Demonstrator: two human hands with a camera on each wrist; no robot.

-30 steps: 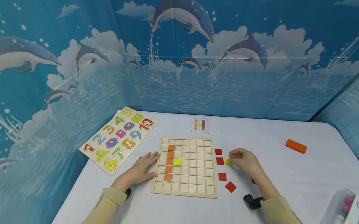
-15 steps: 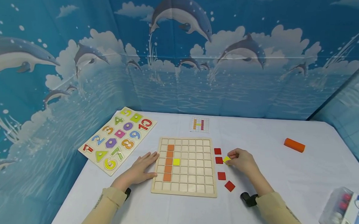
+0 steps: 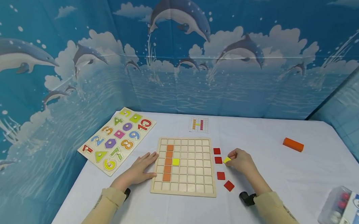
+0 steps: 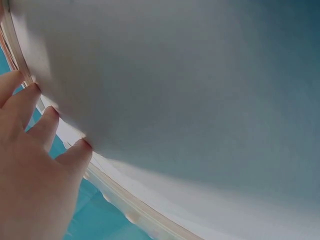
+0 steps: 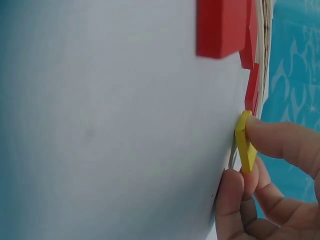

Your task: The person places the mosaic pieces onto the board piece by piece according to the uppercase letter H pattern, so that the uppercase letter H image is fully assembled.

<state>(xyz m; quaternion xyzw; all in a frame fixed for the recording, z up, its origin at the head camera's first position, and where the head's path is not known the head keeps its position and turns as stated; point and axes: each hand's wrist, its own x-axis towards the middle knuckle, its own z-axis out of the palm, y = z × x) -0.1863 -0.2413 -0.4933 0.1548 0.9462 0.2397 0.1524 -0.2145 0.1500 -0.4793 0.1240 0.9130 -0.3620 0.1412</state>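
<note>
My right hand (image 3: 241, 161) pinches a small yellow square tile (image 5: 245, 142) between thumb and fingers, just right of the red tiles. In the right wrist view the tile is tilted, one edge up off the white table. My left hand (image 3: 138, 169) lies with fingers spread, fingertips at the left edge of a wooden grid board (image 3: 183, 191). On the board a column of orange tiles (image 3: 168, 161) fills several squares, and one yellow tile (image 3: 176, 162) sits right beside that column. Several red tiles (image 3: 221, 175) lie in a loose line along the board's right side.
Behind the board lies a small printed grid card (image 3: 199, 125). A number and shape puzzle board (image 3: 117, 142) is at the left. An orange block (image 3: 293, 144) lies far right, and a clear plastic box (image 3: 336, 208) stands at the right front.
The yellow tile in my right hand has been tipped up and shows more clearly between the fingers. My left hand has stayed at the board's edge.
</note>
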